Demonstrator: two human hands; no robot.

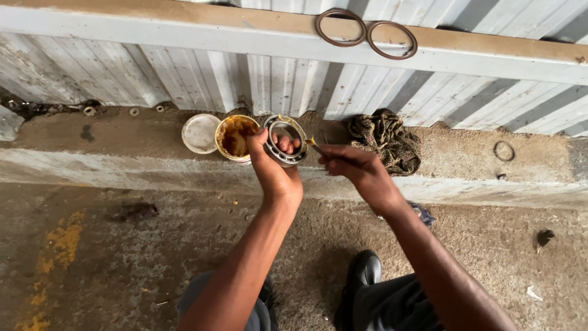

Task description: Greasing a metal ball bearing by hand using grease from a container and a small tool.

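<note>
The left hand is clenched around a large steel ring bearing, held up on edge above the concrete ledge, with fingertips showing through its open centre. The right hand pinches a thin stick whose yellowish, grease-smeared tip touches the right edge of the bearing. Just left of the bearing, and partly behind it, stands an open tub of brown-yellow grease on the ledge, and its white lid lies flat beside it, further left. A crumpled, dark patterned rag sits on the ledge to the right of the hands, against the corrugated metal wall. Two brown rubber seal rings rest side by side on the rail along the top of that wall, and a small dark ring lies on the ledge well to the right. Below the arms, a black shoe rests on the gritty floor, which carries yellow stains at the left.
</note>
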